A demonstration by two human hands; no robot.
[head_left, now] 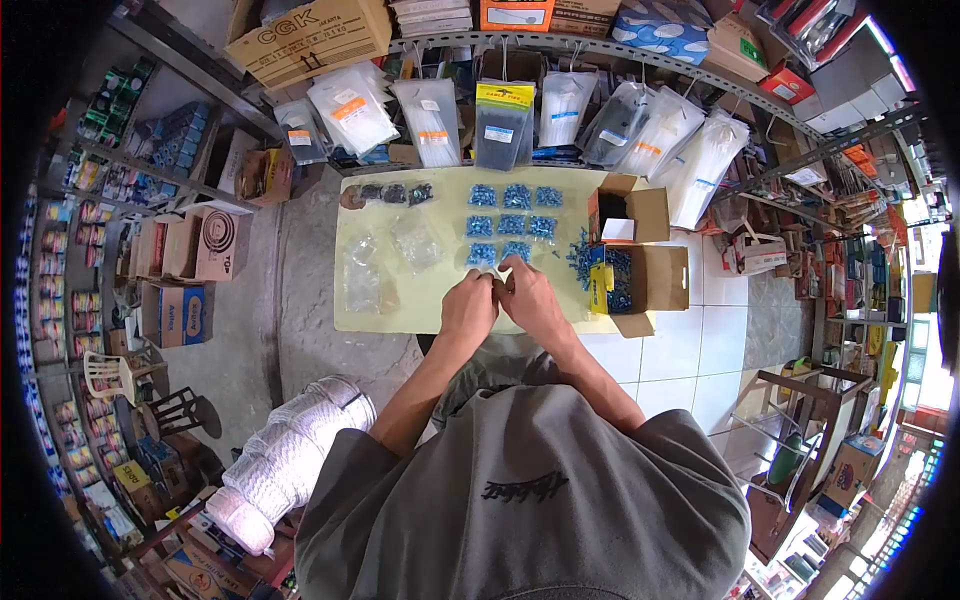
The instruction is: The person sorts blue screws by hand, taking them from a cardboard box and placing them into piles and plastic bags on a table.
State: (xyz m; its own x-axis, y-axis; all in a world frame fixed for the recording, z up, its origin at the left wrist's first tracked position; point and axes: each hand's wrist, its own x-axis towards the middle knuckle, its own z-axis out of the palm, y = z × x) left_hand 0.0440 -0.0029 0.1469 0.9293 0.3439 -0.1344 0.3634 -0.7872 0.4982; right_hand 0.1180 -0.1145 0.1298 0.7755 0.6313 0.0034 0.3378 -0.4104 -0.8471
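Note:
My left hand (470,306) and my right hand (530,300) meet at the front middle of the pale yellow table (430,312), fingers pinched together. What they hold is too small to make out, perhaps hidden by the fingers. Just beyond them lie rows of small clear bags of blue pieces (513,225). Loose blue pieces (580,258) are spread right of the bags, beside an open cardboard box (620,280) filled with similar pieces. Flat clear plastic bags (418,245) rest on the left half. Dark packets (394,193) line up at the back left.
A second open box (652,215) stands at the table's back right. Packs of cable ties (504,125) hang from a rack behind. A large white rope roll (290,450) is on the floor at left; a wooden desk (800,450) stands at right.

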